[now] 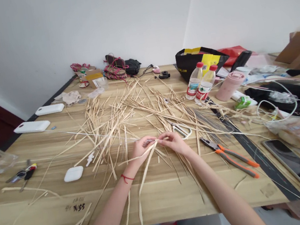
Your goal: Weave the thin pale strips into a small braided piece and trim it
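Observation:
My left hand and my right hand meet over the middle of the table, fingertips pinched close together. Between them is a pale, flat straw strip, whose long tail hangs past the table's front edge. Thin metal wires run from my left fingers out to the far left. The exact join at the fingertips is too small to make out. Just beyond my hands spreads a loose heap of straw strips. White-handled scissors lie partly under strips near my right hand.
Orange-handled pliers and a phone lie to the right. Two water bottles, a pink cup and a black bag stand behind. At left are a white earphone case, keys and white power banks.

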`<state>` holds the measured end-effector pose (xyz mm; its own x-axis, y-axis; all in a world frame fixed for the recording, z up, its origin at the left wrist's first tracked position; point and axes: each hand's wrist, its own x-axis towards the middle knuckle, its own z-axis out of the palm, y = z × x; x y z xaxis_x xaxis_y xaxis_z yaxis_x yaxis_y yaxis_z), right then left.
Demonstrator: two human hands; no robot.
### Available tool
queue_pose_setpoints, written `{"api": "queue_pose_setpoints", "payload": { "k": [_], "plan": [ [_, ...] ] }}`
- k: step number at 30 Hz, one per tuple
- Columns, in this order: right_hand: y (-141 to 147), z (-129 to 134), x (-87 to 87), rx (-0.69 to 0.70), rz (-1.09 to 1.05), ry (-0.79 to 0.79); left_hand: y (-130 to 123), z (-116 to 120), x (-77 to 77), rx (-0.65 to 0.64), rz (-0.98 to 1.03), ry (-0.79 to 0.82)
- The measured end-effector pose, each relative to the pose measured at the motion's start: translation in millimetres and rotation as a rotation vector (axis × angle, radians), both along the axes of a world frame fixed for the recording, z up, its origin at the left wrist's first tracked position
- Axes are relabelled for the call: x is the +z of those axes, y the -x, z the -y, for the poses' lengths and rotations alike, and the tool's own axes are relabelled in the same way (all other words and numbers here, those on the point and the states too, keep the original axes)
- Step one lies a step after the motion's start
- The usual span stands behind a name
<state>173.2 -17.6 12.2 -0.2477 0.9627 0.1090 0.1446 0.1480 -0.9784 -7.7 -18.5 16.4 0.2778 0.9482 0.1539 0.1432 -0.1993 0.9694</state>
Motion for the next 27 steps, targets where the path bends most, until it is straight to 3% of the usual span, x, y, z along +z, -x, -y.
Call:
{"api": "queue_pose_setpoints", "payload": {
  "k": [10, 17, 22, 27],
  "plan": [
    [-0.1, 1.3, 2.1, 0.039, -0.029, 0.023, 0.3, -0.1, 5.8, -0.025, -0.017, 0.044],
    [-4.3, -2.8, -5.4, 0.045, -0.024, 0.053, 3.3, 0.4, 11.4, -0.156, 0.037, 0.084],
    [-4.7, -3.0, -6.3, 0.001, 0.052, -0.044, 6.1, -4.0, 4.3, -0.222, 0.062, 0.162],
    [-4.5, -1.6, -3.3, -0.055, 0.18, -0.278, 8.5, -7.9, 1.6, -0.218, 0.051, 0.159]
  ]
}}
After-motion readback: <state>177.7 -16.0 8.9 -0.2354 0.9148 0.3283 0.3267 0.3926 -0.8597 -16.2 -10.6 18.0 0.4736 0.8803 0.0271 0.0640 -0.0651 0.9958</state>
